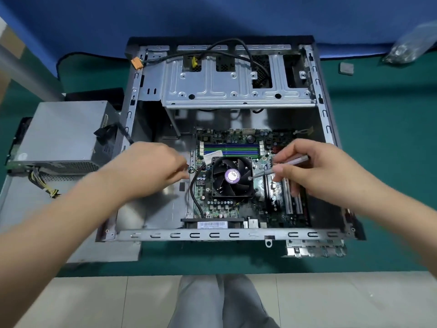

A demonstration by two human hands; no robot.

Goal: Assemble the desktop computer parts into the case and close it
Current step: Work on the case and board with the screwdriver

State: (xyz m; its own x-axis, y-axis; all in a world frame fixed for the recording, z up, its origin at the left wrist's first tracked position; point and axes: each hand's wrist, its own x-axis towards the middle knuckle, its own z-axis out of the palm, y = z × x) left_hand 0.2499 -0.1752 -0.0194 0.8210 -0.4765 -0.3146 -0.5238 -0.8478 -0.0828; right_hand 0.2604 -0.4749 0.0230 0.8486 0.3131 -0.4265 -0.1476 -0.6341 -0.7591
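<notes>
- Case [227, 235] lies open at the table's near edge; board [236, 209] seated in its right half.
- Right hand [316, 171] holds a screwdriver [279, 165], tip at the fan's [231, 176] right corner screw. A slip could gouge the board or RAM slots.
- Left hand [151, 169], blurred, fingers curled at the board's left edge; what is pinched cannot be told. The black cable [195, 197] nearby could be snagged.
- PSU [63, 136] sits outside, left of the case, not yet fitted.

Green table [378, 143] with open case [331, 129], power supply [63, 133]
</notes>
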